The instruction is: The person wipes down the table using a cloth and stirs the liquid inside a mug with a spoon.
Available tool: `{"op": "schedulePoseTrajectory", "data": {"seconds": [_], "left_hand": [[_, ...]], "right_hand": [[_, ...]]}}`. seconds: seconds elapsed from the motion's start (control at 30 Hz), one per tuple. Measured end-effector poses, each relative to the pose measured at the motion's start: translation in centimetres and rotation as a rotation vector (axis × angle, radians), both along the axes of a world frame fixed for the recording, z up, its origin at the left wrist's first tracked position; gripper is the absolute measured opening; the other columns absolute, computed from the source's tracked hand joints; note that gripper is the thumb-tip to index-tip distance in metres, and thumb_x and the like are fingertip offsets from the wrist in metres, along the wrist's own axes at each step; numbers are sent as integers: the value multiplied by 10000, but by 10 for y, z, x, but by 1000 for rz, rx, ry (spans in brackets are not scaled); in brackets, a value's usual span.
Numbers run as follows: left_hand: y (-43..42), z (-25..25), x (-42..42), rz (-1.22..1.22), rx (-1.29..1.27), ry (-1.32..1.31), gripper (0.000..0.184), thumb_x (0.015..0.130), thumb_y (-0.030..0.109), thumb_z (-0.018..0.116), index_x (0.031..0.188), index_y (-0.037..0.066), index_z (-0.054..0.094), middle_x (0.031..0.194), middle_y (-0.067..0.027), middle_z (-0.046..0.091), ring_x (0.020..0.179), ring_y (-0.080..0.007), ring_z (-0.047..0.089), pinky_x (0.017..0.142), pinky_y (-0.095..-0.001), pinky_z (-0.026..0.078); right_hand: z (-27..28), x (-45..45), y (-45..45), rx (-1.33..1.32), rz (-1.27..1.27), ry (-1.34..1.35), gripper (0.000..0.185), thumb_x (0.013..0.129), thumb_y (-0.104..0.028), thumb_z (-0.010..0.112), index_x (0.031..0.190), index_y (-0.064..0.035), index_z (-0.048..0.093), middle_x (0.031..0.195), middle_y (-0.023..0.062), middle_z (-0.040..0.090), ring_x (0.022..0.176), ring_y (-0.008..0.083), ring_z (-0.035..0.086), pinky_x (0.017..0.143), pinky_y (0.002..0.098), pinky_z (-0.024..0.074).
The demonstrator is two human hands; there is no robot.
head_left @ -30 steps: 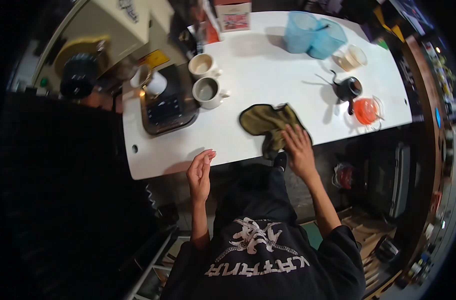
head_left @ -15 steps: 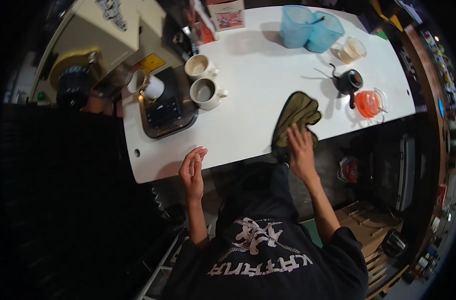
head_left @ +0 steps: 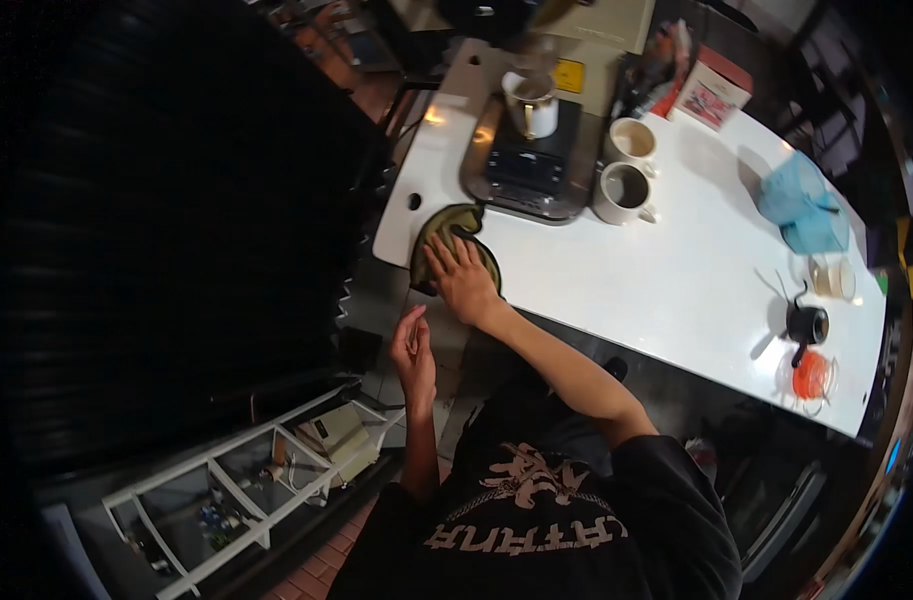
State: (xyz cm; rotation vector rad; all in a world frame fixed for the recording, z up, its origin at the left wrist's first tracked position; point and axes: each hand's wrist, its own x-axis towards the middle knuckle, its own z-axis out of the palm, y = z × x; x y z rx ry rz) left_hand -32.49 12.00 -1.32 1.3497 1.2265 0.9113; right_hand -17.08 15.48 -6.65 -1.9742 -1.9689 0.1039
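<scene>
- The person's left hand (head_left: 414, 355), just off the near edge of the long white table (head_left: 656, 290), has loosely bent fingers and holds nothing visible.
- An olive-green cloth with a dark border (head_left: 454, 218) lies at the table's left end, seemingly overlapping the edge.
- The right hand (head_left: 463, 283) rests on it, palm down, fingers slightly spread; this looks like wiping. Continuing calls for flat, even pressure and steering around the tray.
- Just beyond, a dark, rounded tray (head_left: 548, 208) stands in the way, bearing a black scale (head_left: 524, 172) and a white cup with a gold-coloured handle (head_left: 543, 120).
- Beside the tray, two cream mugs (head_left: 614, 208) also block the surface.
- Well apart, rightward: two translucent blue pitchers (head_left: 791, 192), then a black gooseneck kettle (head_left: 804, 327).
</scene>
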Motion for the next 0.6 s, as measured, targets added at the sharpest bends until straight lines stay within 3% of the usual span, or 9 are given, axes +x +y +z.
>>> {"op": "schedulePoseTrajectory", "data": {"seconds": [0.13,0.23,0.27,0.47,0.6], "left_hand": [[-5,-10,-38,82,57,-24,240,1016,58,542,1233,-12,620,1275,-119,626,1215,-168,563,1047,-295,406],[-13,-5,-47,101,11,-12,255,1010,57,544,1241,-13,628,1277,-119,631,1242,-182,554,1083,-304,397],[-14,-5,-48,113,-1,-13,254,1010,60,545,1238,-14,630,1276,-117,631,1235,-183,559,1078,-301,399],[-9,-2,-10,20,-12,-20,254,1018,65,533,1239,-18,626,1264,-108,640,1193,-168,579,1035,-284,415],[-4,-7,38,-257,-15,-30,265,1037,98,526,1256,-18,620,1242,-99,652,1133,-154,608,966,-269,459]], "right_hand": [[0,-28,67,-42,87,-46,640,988,-363,518,1554,-131,330,1616,126,284,1479,449,216,1193,575,187],[-2,-36,69,-43,82,-109,577,1015,-280,410,1563,-123,317,1630,106,267,1493,425,199,1209,560,155],[-1,-32,63,-44,111,-74,586,1011,-297,428,1563,-128,321,1631,106,268,1503,407,189,1218,539,144],[2,9,-26,10,122,-60,624,989,-359,520,1535,-100,367,1599,119,332,1494,364,247,1221,480,187],[14,48,-110,24,-30,-3,611,993,-368,526,1527,-108,381,1586,106,357,1492,348,258,1218,466,207]]}}
